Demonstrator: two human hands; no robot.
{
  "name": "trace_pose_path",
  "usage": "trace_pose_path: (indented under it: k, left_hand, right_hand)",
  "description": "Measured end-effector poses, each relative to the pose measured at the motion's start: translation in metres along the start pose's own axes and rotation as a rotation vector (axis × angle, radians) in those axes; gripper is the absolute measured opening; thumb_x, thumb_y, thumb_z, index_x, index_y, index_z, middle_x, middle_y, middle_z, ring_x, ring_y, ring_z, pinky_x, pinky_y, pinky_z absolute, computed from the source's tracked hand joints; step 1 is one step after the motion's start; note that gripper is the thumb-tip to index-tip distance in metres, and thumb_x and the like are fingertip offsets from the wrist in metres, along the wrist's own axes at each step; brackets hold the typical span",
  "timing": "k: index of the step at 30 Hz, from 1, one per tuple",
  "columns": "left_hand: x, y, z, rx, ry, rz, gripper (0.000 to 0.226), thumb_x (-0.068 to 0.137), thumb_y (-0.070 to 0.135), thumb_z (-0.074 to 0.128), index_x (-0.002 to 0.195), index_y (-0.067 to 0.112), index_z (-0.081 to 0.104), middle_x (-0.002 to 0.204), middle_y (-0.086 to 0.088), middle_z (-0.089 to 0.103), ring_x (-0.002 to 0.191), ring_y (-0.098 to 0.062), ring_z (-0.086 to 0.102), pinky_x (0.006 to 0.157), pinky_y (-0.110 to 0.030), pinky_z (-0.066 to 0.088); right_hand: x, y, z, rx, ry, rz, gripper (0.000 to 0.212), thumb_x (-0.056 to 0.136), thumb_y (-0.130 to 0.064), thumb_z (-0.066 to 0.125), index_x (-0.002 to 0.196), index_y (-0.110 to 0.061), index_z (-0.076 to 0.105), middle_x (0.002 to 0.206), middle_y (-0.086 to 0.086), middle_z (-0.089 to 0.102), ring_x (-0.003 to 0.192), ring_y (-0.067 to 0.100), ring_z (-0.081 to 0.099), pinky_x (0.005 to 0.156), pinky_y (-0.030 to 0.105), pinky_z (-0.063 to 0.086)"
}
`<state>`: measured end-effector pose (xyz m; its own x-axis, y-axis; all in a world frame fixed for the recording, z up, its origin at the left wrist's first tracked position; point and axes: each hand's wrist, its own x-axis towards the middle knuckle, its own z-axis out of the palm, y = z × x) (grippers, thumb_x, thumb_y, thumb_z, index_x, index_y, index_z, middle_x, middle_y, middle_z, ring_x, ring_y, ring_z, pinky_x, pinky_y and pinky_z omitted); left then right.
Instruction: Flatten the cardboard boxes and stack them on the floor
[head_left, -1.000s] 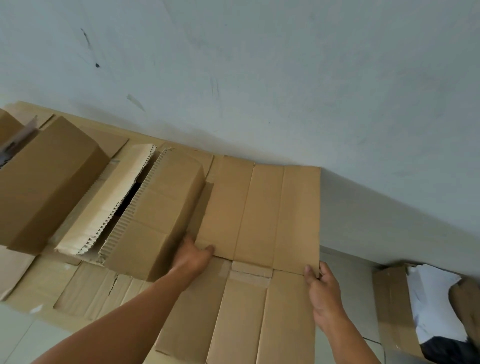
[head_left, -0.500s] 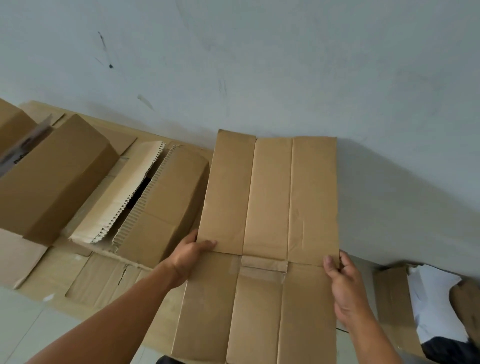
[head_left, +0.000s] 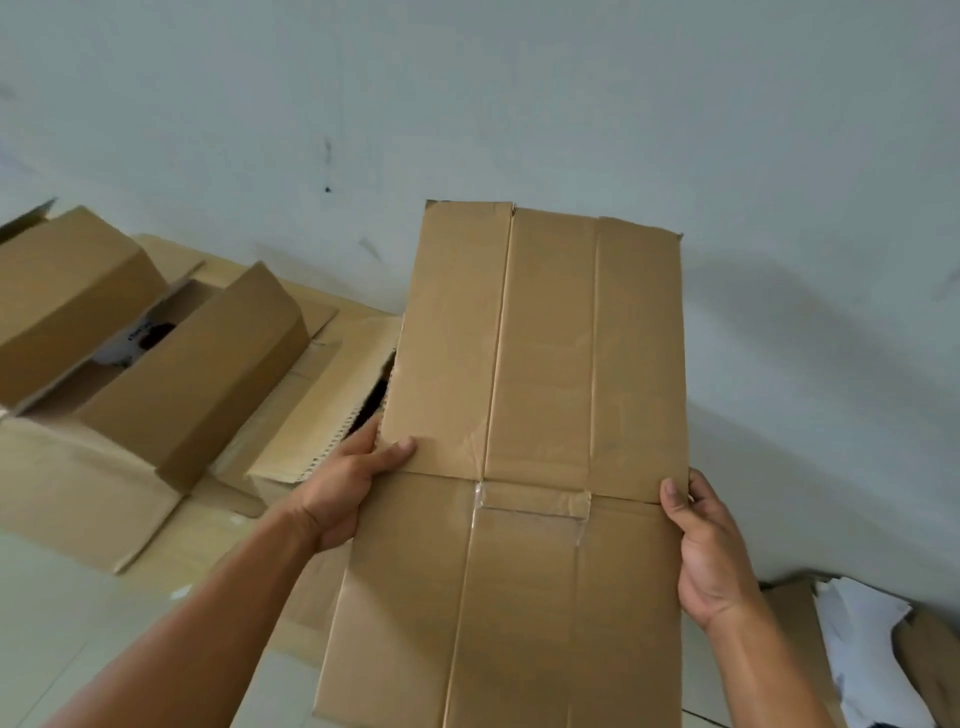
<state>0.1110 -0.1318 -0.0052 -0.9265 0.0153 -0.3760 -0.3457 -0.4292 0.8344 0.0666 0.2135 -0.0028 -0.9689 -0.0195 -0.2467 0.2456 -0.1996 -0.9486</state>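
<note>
A flattened brown cardboard box (head_left: 540, 395) is held up in front of me, long side running away from me, with clear tape across its middle fold. My left hand (head_left: 345, 483) grips its left edge, thumb on top. My right hand (head_left: 709, 551) grips its right edge at the same fold line. Behind and to the left, flat cardboard sheets (head_left: 78, 493) lie on the floor with unflattened boxes on them.
Two closed brown boxes (head_left: 62, 296) (head_left: 208, 374) and a box with a serrated open edge (head_left: 322, 415) sit at the left by the pale wall (head_left: 571, 104). A box holding white paper (head_left: 857, 644) stands at the lower right. Light floor tiles (head_left: 62, 623) show at the lower left.
The flattened box has been lifted off the floor pile and raised toward me, both hands still on its edges. The view has swung so the boxes at the left appear farther away.
</note>
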Motion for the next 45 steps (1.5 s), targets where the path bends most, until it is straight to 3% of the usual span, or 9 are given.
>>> trace_pose_path:
  k: [8, 14, 19, 23, 27, 31, 35, 41, 45]
  left_hand:
    - [-0.127, 0.065, -0.154, 0.134, 0.246, 0.306, 0.044, 0.086, 0.013, 0.063, 0.130, 0.016, 0.054, 0.111, -0.013, 0.073, 0.096, -0.025, 0.072, 0.075, -0.038, 0.062]
    - [-0.199, 0.104, -0.263, 0.224, 0.495, 0.354, 0.029, 0.092, 0.018, 0.064, 0.117, 0.032, 0.060, 0.103, -0.004, 0.076, 0.092, -0.023, 0.074, 0.074, -0.045, 0.062]
    - [-0.214, 0.135, -0.333, 0.358, 0.651, 0.354, 0.023, 0.092, 0.028, 0.067, 0.105, 0.046, 0.062, 0.101, 0.004, 0.076, 0.087, -0.019, 0.075, 0.079, -0.049, 0.060]
    - [-0.210, 0.161, -0.380, 0.361, 0.668, 0.351, 0.027, 0.091, 0.030, 0.066, 0.115, 0.042, 0.060, 0.103, 0.003, 0.075, 0.085, -0.019, 0.075, 0.077, -0.048, 0.061]
    - [-0.189, 0.203, -0.434, 0.335, 0.654, 0.359, 0.030, 0.095, 0.022, 0.061, 0.123, 0.032, 0.056, 0.102, -0.001, 0.072, 0.087, -0.024, 0.072, 0.060, -0.034, 0.060]
    - [-0.167, 0.253, -0.507, 0.324, 0.669, 0.309, 0.035, 0.094, 0.023, 0.061, 0.129, 0.028, 0.055, 0.105, -0.006, 0.072, 0.089, -0.028, 0.073, 0.070, -0.043, 0.060]
    - [-0.160, 0.297, -0.589, 0.316, 0.702, 0.242, 0.030, 0.096, 0.022, 0.061, 0.125, 0.026, 0.058, 0.105, -0.008, 0.074, 0.085, -0.027, 0.075, 0.073, -0.047, 0.060]
    - [-0.164, 0.347, -0.710, 0.247, 0.742, 0.157, 0.035, 0.096, 0.021, 0.060, 0.131, 0.023, 0.056, 0.107, -0.011, 0.074, 0.084, -0.030, 0.075, 0.070, -0.047, 0.060]
    - [-0.157, 0.376, -0.787, 0.250, 0.729, 0.127, 0.033, 0.097, 0.022, 0.060, 0.130, 0.022, 0.057, 0.105, -0.012, 0.073, 0.085, -0.033, 0.074, 0.070, -0.048, 0.060]
  right_hand:
    - [-0.068, 0.039, 0.189, 0.025, -0.158, -0.005, 0.026, 0.089, -0.024, 0.063, 0.111, -0.011, 0.061, 0.124, 0.018, 0.066, 0.113, 0.028, 0.060, 0.104, 0.048, 0.045]
    - [-0.097, 0.068, 0.325, -0.088, -0.275, -0.035, 0.021, 0.098, -0.017, 0.055, 0.117, -0.012, 0.063, 0.116, 0.005, 0.072, 0.112, 0.023, 0.065, 0.097, 0.040, 0.050]
    - [-0.100, 0.083, 0.403, -0.174, -0.317, -0.019, 0.092, 0.080, -0.058, 0.070, 0.151, -0.016, 0.030, 0.152, 0.000, 0.042, 0.137, 0.018, 0.044, 0.115, 0.044, 0.035]
    - [-0.094, 0.086, 0.467, -0.140, -0.319, 0.028, 0.073, 0.094, -0.035, 0.062, 0.153, -0.012, 0.025, 0.150, 0.003, 0.044, 0.133, 0.017, 0.047, 0.114, 0.042, 0.037]
    - [-0.066, 0.094, 0.535, -0.203, -0.313, -0.032, 0.052, 0.094, -0.035, 0.061, 0.139, -0.012, 0.049, 0.131, 0.000, 0.064, 0.120, 0.013, 0.060, 0.105, 0.039, 0.046]
    - [-0.035, 0.105, 0.621, -0.226, -0.330, -0.056, 0.032, 0.094, -0.033, 0.061, 0.124, -0.020, 0.061, 0.119, -0.002, 0.071, 0.115, 0.016, 0.064, 0.101, 0.040, 0.048]
    - [-0.022, 0.109, 0.712, -0.336, -0.359, -0.091, 0.035, 0.088, -0.041, 0.061, 0.102, -0.009, 0.060, 0.096, 0.026, 0.066, 0.090, 0.045, 0.061, 0.087, 0.052, 0.052]
    - [-0.019, 0.116, 0.841, -0.414, -0.434, -0.056, 0.029, 0.087, -0.040, 0.060, 0.101, -0.015, 0.065, 0.101, 0.018, 0.070, 0.099, 0.039, 0.066, 0.090, 0.059, 0.053]
    - [-0.020, 0.136, 0.920, -0.462, -0.387, -0.076, 0.013, 0.096, -0.024, 0.057, 0.099, -0.015, 0.066, 0.095, 0.005, 0.074, 0.094, 0.023, 0.068, 0.088, 0.044, 0.053]
